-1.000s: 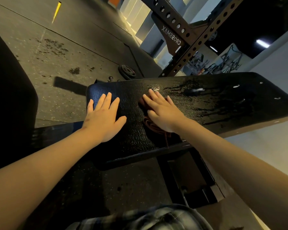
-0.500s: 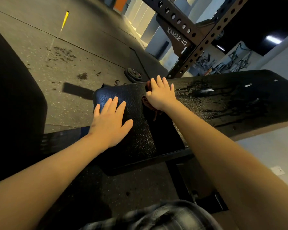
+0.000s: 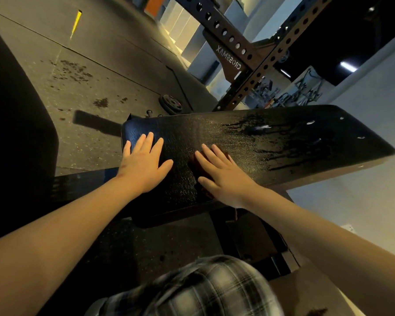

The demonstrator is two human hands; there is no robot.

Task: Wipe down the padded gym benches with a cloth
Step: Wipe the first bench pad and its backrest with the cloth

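Desk (image 3: 271, 142) is showing glossy black with pebbled grain and darker drip streaks, and the cloth (image 3: 195, 165) on it is showing dark red. Floor (image 3: 89, 65) is reading grey with fine speckle and dark blotches, plus a yellow strip (image 3: 76, 22). Rack (image 3: 228, 39) is showing dark brown with rows of round holes and pale lettering, garment (image 3: 203, 290) is showing black-grey-white plaid.

The black padded bench (image 3: 214, 133) has a textured, shiny top. 2 hands lie flat on its rounded end. The left hand (image 3: 144, 165) is palm down near the corner. The right hand (image 3: 224, 176), just beside it, presses a dark red cloth (image 3: 192, 161) onto the pad. Wet streaks (image 3: 294, 144) darken the pad farther right. The bench stands on a speckled floor (image 3: 100, 65), where 1 weight plate (image 3: 171, 103) lies beyond it.
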